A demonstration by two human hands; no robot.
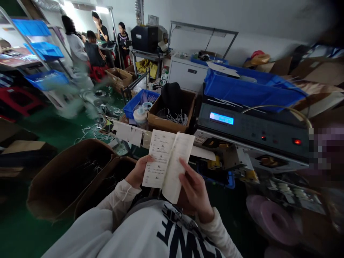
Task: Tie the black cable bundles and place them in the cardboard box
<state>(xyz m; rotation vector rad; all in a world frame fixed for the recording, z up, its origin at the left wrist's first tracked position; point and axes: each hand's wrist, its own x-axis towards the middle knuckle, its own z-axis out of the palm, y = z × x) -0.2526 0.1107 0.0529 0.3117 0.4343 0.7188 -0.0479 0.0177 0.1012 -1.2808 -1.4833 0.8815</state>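
Observation:
An open notebook (pixel 158 157) with handwritten lines is held in front of my chest. Its left page is filled with writing, while the right page (pixel 178 154) looks paler and curves along its length. My left hand (pixel 138 171) is closed on the notebook's left edge, with the thumb on top of the page. At the right edge, my right hand (pixel 196 188) has its fingertips against the right page and grips the notebook from that side. Fingers behind the pages are hidden.
A machine with a lit blue display (pixel 221 118) stands at the right, below a large blue bin (pixel 249 87). Cardboard boxes (pixel 67 175) sit at the lower left. A carton (pixel 170 122) of white strips is ahead. Pink spools (pixel 279 222) lie lower right. Several people sit at the back left.

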